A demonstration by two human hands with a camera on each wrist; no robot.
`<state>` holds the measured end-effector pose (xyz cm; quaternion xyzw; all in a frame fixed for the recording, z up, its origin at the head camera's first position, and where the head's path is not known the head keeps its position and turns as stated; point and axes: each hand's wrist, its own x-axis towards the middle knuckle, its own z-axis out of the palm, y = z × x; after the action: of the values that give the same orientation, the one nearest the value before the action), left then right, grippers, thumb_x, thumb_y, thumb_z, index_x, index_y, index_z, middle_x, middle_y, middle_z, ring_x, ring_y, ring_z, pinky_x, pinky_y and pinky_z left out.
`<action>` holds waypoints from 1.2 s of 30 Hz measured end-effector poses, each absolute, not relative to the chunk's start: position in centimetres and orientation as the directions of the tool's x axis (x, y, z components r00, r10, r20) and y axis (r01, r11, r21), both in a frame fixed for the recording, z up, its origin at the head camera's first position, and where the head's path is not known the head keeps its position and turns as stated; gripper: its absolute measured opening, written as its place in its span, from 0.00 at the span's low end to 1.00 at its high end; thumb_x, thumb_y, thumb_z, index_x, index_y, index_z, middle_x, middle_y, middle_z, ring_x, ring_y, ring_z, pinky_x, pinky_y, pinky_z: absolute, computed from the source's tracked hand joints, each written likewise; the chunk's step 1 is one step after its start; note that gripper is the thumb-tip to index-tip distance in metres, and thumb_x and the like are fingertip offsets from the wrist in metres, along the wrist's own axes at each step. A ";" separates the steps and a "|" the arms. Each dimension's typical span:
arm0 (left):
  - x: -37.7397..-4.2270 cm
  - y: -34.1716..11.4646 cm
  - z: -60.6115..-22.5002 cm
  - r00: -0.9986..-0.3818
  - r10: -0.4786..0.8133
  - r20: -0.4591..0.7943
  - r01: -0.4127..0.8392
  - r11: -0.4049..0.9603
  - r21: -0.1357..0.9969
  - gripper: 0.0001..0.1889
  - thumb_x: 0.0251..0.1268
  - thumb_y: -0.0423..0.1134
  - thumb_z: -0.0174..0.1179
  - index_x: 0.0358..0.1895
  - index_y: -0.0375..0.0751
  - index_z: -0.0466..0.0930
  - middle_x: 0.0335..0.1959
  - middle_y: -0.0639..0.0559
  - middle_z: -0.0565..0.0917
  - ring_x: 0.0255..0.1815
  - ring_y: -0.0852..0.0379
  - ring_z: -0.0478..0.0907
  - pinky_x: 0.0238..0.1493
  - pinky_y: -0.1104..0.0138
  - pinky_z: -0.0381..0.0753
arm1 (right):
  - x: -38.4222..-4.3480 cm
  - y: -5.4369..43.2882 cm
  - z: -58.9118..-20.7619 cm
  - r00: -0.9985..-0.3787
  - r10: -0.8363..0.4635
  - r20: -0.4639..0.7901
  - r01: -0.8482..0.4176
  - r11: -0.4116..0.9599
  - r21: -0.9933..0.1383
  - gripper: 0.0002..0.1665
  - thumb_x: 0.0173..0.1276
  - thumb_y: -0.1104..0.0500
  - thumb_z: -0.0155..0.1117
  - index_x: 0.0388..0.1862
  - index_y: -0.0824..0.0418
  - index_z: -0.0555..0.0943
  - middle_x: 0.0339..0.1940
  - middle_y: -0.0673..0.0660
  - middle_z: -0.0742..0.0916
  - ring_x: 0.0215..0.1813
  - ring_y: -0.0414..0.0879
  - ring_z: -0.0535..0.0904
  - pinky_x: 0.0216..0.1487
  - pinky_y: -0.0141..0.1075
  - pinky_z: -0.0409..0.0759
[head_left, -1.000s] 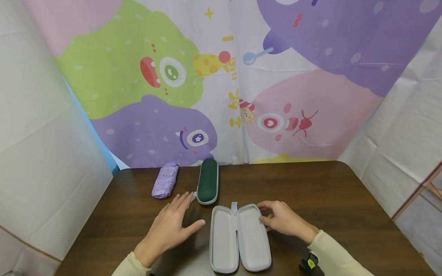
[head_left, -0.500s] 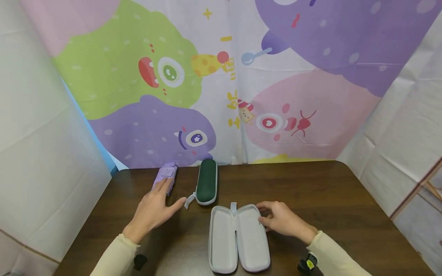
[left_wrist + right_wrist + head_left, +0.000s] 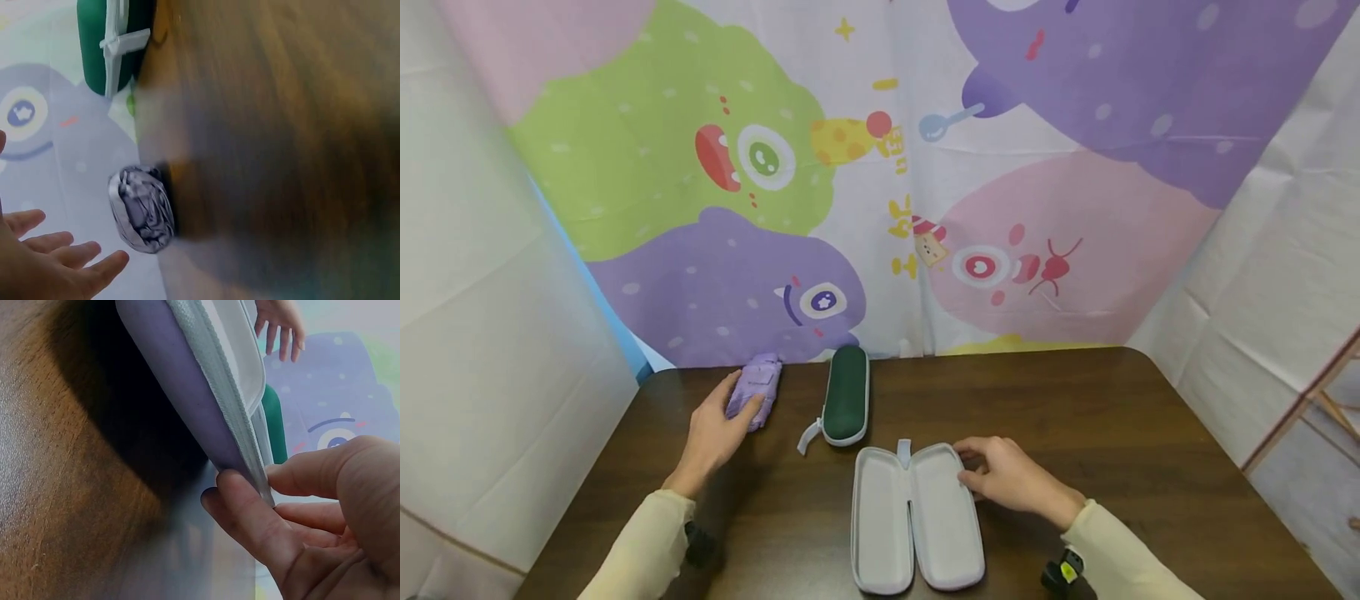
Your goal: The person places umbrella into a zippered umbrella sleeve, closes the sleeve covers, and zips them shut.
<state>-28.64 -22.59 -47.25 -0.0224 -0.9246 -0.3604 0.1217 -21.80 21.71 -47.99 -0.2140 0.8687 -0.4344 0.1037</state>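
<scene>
Worktop [image 3: 1075, 400] is carrying the open case [image 3: 951, 525], which the right hand [image 3: 1011, 475] is pinching by its outer right edge. Pickup is seemingly the step in hand: the left hand [image 3: 712, 433] is hovering with its grip released, the purple bundle [image 3: 760, 377] lying between thumb and fingers from the head view, contact unclear. Next move is probably calling for closing round it.

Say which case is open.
The pale-lined case whose edge the right hand pinches: its two halves lie spread apart, while the green case is closed.
</scene>
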 end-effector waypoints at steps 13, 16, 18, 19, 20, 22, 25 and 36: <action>-31.0 -24.4 -47.6 -0.989 -0.150 -0.017 -0.117 0.694 0.711 0.46 0.76 0.68 0.46 0.81 0.35 0.54 0.79 0.28 0.61 0.79 0.29 0.58 0.76 0.39 0.61 | -21.9 21.5 -48.0 -0.885 -0.465 -0.009 -0.275 0.540 -0.796 0.25 0.70 0.68 0.66 0.63 0.78 0.77 0.57 0.74 0.85 0.36 0.45 0.89 0.31 0.30 0.86; -31.6 -24.6 -47.7 -0.983 -0.180 -0.037 -0.150 0.671 0.726 0.43 0.76 0.63 0.49 0.79 0.31 0.56 0.77 0.26 0.63 0.77 0.29 0.60 0.75 0.40 0.62 | -21.9 21.4 -47.9 -0.884 -0.467 -0.007 -0.282 0.544 -0.790 0.25 0.69 0.68 0.66 0.63 0.78 0.77 0.56 0.74 0.85 0.37 0.46 0.89 0.31 0.30 0.86; -31.9 -24.7 -47.7 -0.978 -0.204 -0.044 -0.169 0.653 0.738 0.41 0.77 0.58 0.51 0.78 0.28 0.58 0.75 0.25 0.64 0.75 0.28 0.62 0.73 0.41 0.66 | -21.9 21.4 -47.9 -0.884 -0.467 -0.008 -0.282 0.548 -0.787 0.25 0.69 0.68 0.66 0.62 0.78 0.77 0.56 0.74 0.85 0.38 0.46 0.89 0.31 0.30 0.86; -32.0 -24.7 -47.7 -0.975 -0.216 -0.055 -0.184 0.641 0.746 0.40 0.76 0.56 0.52 0.77 0.27 0.59 0.74 0.24 0.65 0.74 0.28 0.63 0.72 0.41 0.68 | -21.9 21.4 -48.0 -0.884 -0.467 -0.010 -0.282 0.551 -0.785 0.25 0.69 0.69 0.66 0.62 0.78 0.77 0.56 0.74 0.85 0.38 0.46 0.89 0.31 0.30 0.86; -32.1 -24.7 -47.8 -0.972 -0.224 -0.067 -0.196 0.623 0.757 0.39 0.76 0.54 0.53 0.76 0.25 0.59 0.73 0.23 0.66 0.73 0.27 0.65 0.70 0.41 0.72 | -22.0 21.4 -48.0 -0.884 -0.467 -0.011 -0.282 0.553 -0.784 0.25 0.69 0.69 0.66 0.62 0.78 0.77 0.56 0.74 0.85 0.38 0.46 0.89 0.31 0.30 0.86; -32.2 -24.8 -47.8 -0.966 -0.240 -0.099 -0.225 0.585 0.779 0.38 0.75 0.51 0.54 0.76 0.24 0.59 0.72 0.23 0.67 0.70 0.28 0.69 0.64 0.43 0.79 | -22.0 21.4 -48.0 -0.884 -0.467 -0.013 -0.283 0.559 -0.780 0.24 0.69 0.69 0.66 0.62 0.78 0.77 0.56 0.74 0.85 0.38 0.46 0.89 0.31 0.30 0.85; -32.5 -24.9 -48.0 -0.958 -0.247 -0.143 -0.260 0.548 0.795 0.39 0.73 0.49 0.57 0.75 0.22 0.59 0.71 0.22 0.67 0.66 0.28 0.73 0.54 0.46 0.85 | -22.1 21.4 -48.1 -0.883 -0.470 -0.012 -0.289 0.564 -0.773 0.24 0.69 0.69 0.67 0.62 0.78 0.77 0.56 0.74 0.85 0.37 0.46 0.89 0.31 0.30 0.85; -33.9 -24.6 -48.2 -0.942 -0.245 -0.230 -0.331 0.556 0.763 0.40 0.67 0.48 0.64 0.71 0.20 0.63 0.67 0.24 0.70 0.59 0.38 0.75 0.56 0.49 0.84 | -22.1 21.4 -48.0 -0.885 -0.466 -0.013 -0.298 0.587 -0.753 0.24 0.68 0.69 0.67 0.61 0.77 0.78 0.55 0.72 0.86 0.36 0.43 0.88 0.30 0.30 0.85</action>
<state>-33.93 -24.55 -48.15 0.1636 -0.8806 -0.4420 -0.0485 -22.15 21.39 -48.03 -0.2159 0.8845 -0.4000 0.1050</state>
